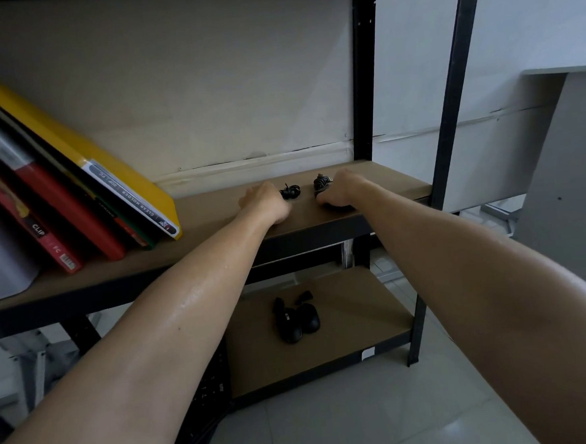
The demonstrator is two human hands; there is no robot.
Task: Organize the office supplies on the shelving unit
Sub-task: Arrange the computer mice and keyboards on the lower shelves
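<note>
Both arms reach onto the upper shelf (pixel 378 185) of the shelving unit. The left hand (pixel 266 203) rests just beside a small coiled black cable (pixel 290 191); its fingers curl down out of sight, so I cannot tell whether they pinch the cable or only touch it. The right hand (pixel 339 193) lies over a dark object, apparently a mouse (pixel 335 206), with a second bundled cable (pixel 321 181) at its knuckles; its fingers seem wrapped round the mouse, though the grip is mostly hidden.

The coils look light and floppy (likely to spring loose if lifted by one strand), so I would judge the tied middle the best place to take hold. A mouse is rigid and smooth, best grasped across its sides.

On the lower shelf (pixel 376 319) lie two more black mice (pixel 296 321). To the left, folders (pixel 77 200) lean against each other.
</note>
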